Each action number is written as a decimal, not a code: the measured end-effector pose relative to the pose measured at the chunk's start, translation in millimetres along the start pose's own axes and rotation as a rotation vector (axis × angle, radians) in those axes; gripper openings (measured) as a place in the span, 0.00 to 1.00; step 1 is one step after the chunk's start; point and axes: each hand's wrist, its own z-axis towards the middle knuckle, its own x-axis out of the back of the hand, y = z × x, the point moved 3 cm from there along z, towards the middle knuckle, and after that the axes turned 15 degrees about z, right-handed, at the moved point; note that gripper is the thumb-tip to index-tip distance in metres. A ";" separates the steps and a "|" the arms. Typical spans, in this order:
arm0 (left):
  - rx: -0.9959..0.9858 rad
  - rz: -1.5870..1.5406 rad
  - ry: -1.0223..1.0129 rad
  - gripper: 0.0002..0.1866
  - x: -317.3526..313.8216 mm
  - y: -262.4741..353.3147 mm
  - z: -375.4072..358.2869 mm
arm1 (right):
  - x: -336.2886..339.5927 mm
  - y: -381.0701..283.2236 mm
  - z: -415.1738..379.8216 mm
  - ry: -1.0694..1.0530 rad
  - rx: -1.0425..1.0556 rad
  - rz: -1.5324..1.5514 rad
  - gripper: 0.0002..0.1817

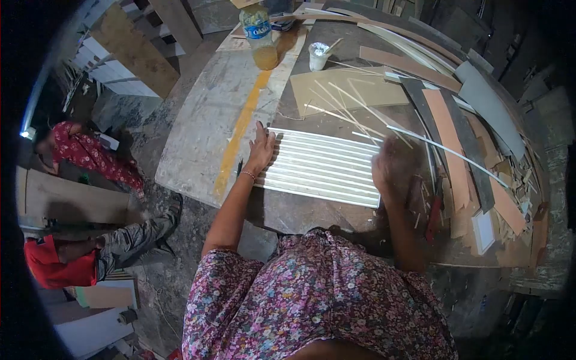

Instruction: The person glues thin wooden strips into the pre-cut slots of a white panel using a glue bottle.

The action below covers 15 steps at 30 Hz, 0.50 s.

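The work in hand looks like the laying-up of thin white strips side by side into a flat panel on the workbench (pixel 198 150) — a row of them is already set edge to edge, and I judge this the stage of aligning and adding to that row.

The left hand (pixel 261 150) lies flat on the near-left end of the row of white strips (pixel 321 174), fingers spread open and pointing away from the body, palm down. It grips nothing; the fingertips press on the strip ends, and just outside the little finger lies the yellow painted stripe (pixel 240 129) on the bench.

The right hand (pixel 389 168) is blurred with motion at the opposite end of the row. It seems to be at or over the strip ends, but I cannot tell whether its fingers are open or closed on anything. Just beyond its fingertips a long loose white strip (pixel 447 147) runs off slantwise, and further past the fingers lie scattered slivers on a tan board (pixel 342 90), a small white cup with a stick in it (pixel 318 55) and a plastic bottle (pixel 259 33).

Outside the right hand's thumb side sit offcuts of veneer (pixel 456 150) and a red-handled tool (pixel 434 219).

The next move, as I judge it, calls for keeping the left palm steady so the row does not shift — while the right hand squares the far ends flush before any further strip is brought in
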 end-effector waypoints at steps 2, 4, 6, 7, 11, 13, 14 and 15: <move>-0.021 0.054 0.007 0.40 -6.0 -4.9 5.3 | -23.3 17.9 12.0 0.081 0.125 0.020 0.38; -0.031 0.079 -0.006 0.40 -8.8 -8.3 2.5 | -56.7 43.8 24.8 0.171 0.242 0.118 0.39; -0.034 0.065 -0.010 0.40 -7.5 -6.7 4.4 | -61.6 49.6 28.5 0.182 0.257 0.158 0.39; -0.031 0.236 0.045 0.40 -7.9 -5.6 3.5 | -63.7 51.9 29.9 0.186 0.266 0.179 0.39; -0.057 0.722 0.296 0.40 -6.2 19.8 -7.9 | -58.2 46.9 25.8 0.156 0.256 0.206 0.41; -0.134 0.763 0.311 0.40 -4.3 41.1 -21.7 | -45.5 26.5 9.8 0.121 0.199 0.030 0.43; -0.191 0.730 0.268 0.40 -4.1 51.2 -28.7 | -49.7 23.7 6.6 0.146 0.245 0.110 0.45; -0.246 0.697 0.228 0.40 -6.2 57.4 -33.4 | -54.0 21.7 4.0 0.124 0.243 0.069 0.45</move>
